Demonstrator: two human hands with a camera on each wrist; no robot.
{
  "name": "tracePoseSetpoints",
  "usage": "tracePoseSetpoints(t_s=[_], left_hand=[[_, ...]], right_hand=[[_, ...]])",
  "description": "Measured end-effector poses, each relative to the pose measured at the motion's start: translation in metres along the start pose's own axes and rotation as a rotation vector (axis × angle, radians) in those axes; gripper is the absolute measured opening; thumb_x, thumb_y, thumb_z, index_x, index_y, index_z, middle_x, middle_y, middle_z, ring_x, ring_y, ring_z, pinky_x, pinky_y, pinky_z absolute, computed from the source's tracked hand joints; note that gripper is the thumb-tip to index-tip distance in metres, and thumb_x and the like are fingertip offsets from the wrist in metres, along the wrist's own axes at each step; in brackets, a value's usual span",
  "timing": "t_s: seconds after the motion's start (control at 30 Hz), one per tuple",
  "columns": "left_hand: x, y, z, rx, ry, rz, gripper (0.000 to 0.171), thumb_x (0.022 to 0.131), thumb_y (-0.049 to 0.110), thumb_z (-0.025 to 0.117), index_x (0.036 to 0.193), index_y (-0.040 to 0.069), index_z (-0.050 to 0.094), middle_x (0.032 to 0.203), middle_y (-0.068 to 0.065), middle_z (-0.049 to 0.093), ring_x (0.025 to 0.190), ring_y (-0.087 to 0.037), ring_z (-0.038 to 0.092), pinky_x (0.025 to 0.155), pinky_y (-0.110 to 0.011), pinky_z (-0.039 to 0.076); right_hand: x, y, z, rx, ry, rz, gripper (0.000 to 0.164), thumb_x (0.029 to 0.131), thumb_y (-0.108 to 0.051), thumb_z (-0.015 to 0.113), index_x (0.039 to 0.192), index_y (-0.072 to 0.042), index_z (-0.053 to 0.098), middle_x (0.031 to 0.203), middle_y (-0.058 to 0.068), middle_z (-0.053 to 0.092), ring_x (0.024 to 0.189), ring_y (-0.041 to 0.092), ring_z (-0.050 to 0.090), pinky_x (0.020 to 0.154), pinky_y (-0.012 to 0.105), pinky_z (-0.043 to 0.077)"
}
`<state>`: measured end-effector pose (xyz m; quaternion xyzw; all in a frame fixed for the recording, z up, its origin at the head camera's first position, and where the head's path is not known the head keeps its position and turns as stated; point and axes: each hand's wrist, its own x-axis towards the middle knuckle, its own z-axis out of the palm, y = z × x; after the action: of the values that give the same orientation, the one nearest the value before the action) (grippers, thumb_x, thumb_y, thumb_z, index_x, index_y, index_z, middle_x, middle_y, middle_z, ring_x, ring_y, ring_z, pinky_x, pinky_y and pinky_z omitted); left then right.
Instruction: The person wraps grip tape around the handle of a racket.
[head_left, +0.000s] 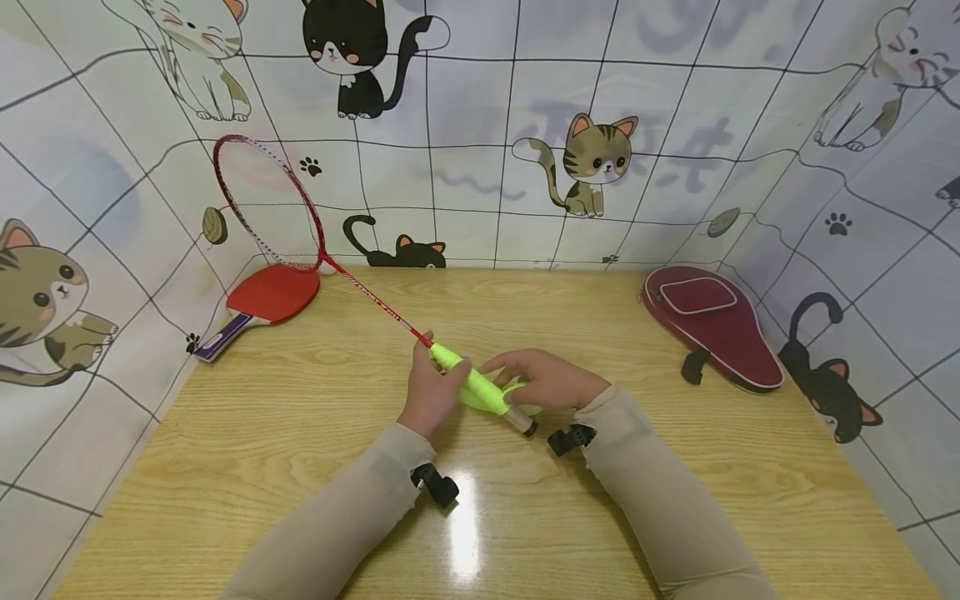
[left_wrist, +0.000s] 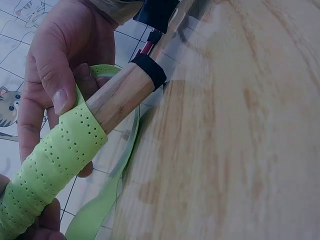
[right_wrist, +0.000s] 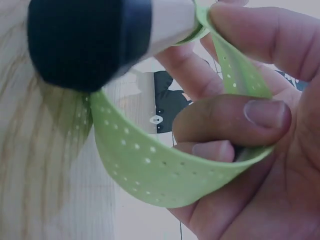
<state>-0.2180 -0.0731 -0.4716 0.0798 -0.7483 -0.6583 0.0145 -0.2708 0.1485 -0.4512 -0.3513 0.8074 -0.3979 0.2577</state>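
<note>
A red badminton racket (head_left: 375, 301) slants across the table, its head leaning up at the back left. Neon-green perforated grip tape (head_left: 482, 390) covers the upper part of its handle; bare wood (left_wrist: 120, 97) and a black end cap (right_wrist: 85, 42) show at the butt. My left hand (head_left: 432, 392) grips the wrapped handle near the shaft. At the lower edge of the wrapping, my right hand (head_left: 553, 380) pinches the tape with thumb and fingers. In the right wrist view, a loose loop of tape (right_wrist: 150, 170) runs below the handle and through the right hand's curled fingers.
A red table tennis paddle (head_left: 276, 293) lies at the back left of the wooden table (head_left: 570, 517), beside the racket head. Toward the back right is a dark red paddle case (head_left: 712, 325). Cat-patterned cloth (head_left: 472, 100) hangs around the back and sides.
</note>
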Motion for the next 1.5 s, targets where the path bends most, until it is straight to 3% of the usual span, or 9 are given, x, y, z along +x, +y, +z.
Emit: tracePoseSetpoints(t_s=[0.23,0.57,0.97,1.07,1.3,1.5], left_hand=[[-0.001,0.0019,-0.0002,-0.01,-0.032,0.002,0.089,0.1,0.016,0.066,0.168,0.009,0.009,0.131,-0.023,0.067,0.122,-0.033,0.066,0.096,-0.04,0.054],[-0.0019,0.0,-0.0015,0.036,-0.008,0.01,0.097,0.099,0.024,0.072,0.17,0.014,0.007,0.132,-0.024,0.062,0.114,-0.031,0.066,0.09,-0.038,0.056],[0.0001,0.0003,-0.0009,-0.012,0.003,-0.017,0.095,0.098,0.017,0.067,0.17,0.01,0.005,0.133,-0.024,0.064,0.119,-0.028,0.066,0.097,-0.039,0.053],[-0.0002,0.0012,-0.0011,-0.016,-0.003,-0.015,0.097,0.097,0.016,0.067,0.17,0.011,0.004,0.128,-0.021,0.068,0.116,-0.026,0.067,0.094,-0.036,0.054],[-0.0018,0.0012,-0.0019,0.064,0.008,0.0,0.098,0.1,0.025,0.071,0.171,0.017,0.003,0.124,-0.021,0.064,0.105,-0.028,0.066,0.08,-0.032,0.054],[-0.003,0.0025,-0.0017,0.084,0.009,-0.013,0.096,0.101,0.024,0.069,0.17,0.014,0.004,0.135,-0.022,0.06,0.11,-0.03,0.065,0.087,-0.037,0.054]], right_hand=[[-0.0013,-0.0003,0.0009,-0.024,-0.005,0.012,0.061,0.096,-0.01,0.069,0.154,-0.025,0.054,0.13,0.006,0.071,0.122,0.024,0.066,0.1,0.049,0.054],[0.0003,-0.0007,-0.0001,-0.044,0.005,-0.016,0.059,0.095,-0.014,0.074,0.151,-0.02,0.057,0.133,0.004,0.07,0.123,0.024,0.066,0.103,0.052,0.052],[0.0003,0.0009,-0.0004,0.035,-0.036,-0.01,0.06,0.096,0.001,0.061,0.153,-0.018,0.055,0.124,0.005,0.075,0.118,0.02,0.07,0.09,0.037,0.054],[0.0002,0.0001,-0.0001,0.053,-0.04,-0.007,0.06,0.096,0.001,0.061,0.153,-0.017,0.054,0.124,0.005,0.075,0.117,0.02,0.07,0.089,0.036,0.055],[-0.0002,-0.0005,-0.0005,0.03,-0.01,-0.016,0.06,0.094,-0.001,0.064,0.151,-0.017,0.055,0.115,0.003,0.075,0.11,0.02,0.069,0.097,0.044,0.052],[-0.0015,0.0007,-0.0012,0.027,0.0,-0.009,0.062,0.093,0.0,0.064,0.151,-0.021,0.056,0.12,0.003,0.074,0.114,0.02,0.068,0.097,0.045,0.052]])
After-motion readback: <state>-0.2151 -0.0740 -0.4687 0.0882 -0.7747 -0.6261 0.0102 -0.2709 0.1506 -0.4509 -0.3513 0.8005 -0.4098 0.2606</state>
